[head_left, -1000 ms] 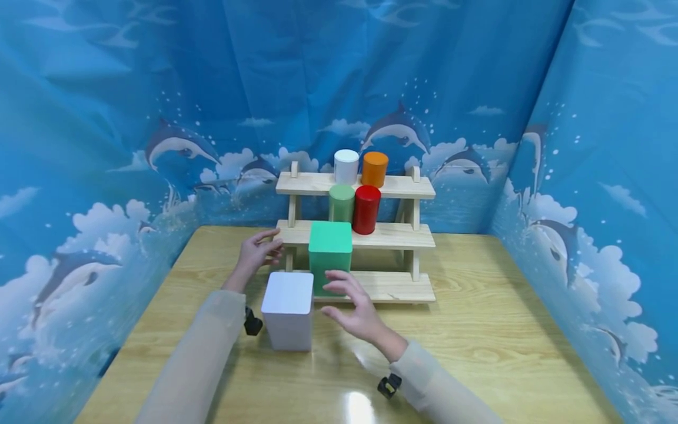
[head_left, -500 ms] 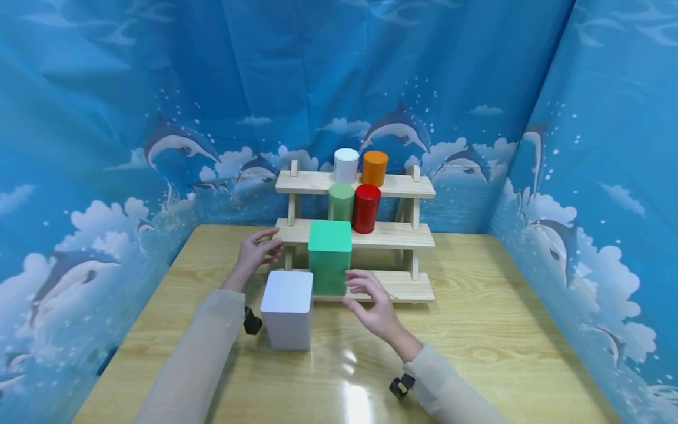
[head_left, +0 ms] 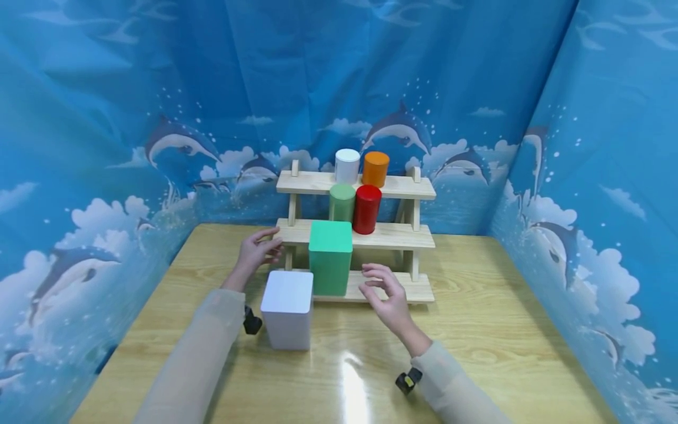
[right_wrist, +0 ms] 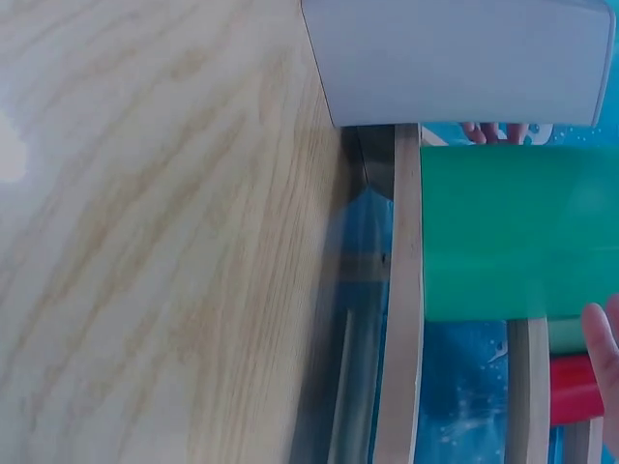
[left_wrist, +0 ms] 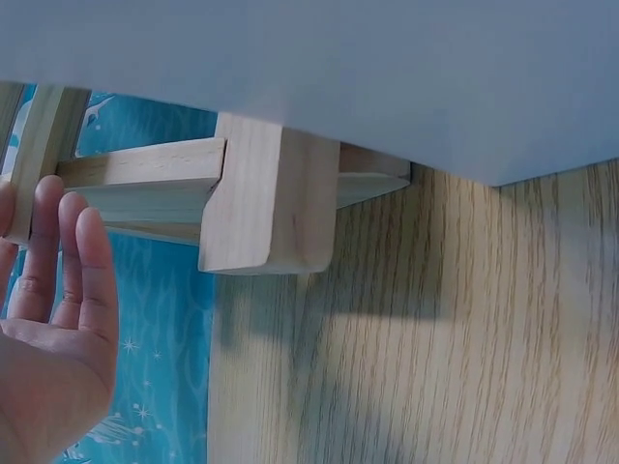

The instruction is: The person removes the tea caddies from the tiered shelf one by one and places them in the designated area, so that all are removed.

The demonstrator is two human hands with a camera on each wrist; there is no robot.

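My left hand [head_left: 256,250] holds the left end of the middle board of a three-tier wooden display shelf [head_left: 399,234]. In the left wrist view that board end lies between the thumb and fingers [left_wrist: 95,242]. My right hand [head_left: 389,297] is off to the right of a tall green box [head_left: 331,259], with nothing in its loosely bent fingers. The green box stands upright on the bottom tier. A white box [head_left: 288,312] stands on the table in front of the shelf's left part; it covers much of the top of the left wrist view.
Pale green [head_left: 341,203] and red [head_left: 366,209] cylinders stand on the middle tier. On the top tier are a white cylinder [head_left: 346,166] and an orange one [head_left: 375,169]. Blue dolphin-print curtains [head_left: 265,76] hang behind and beside the wooden table [head_left: 477,330].
My right hand has drawn away rightward, from in front of the green box to a spot beside it. The left hand, both boxes and the shelf look unmoved.
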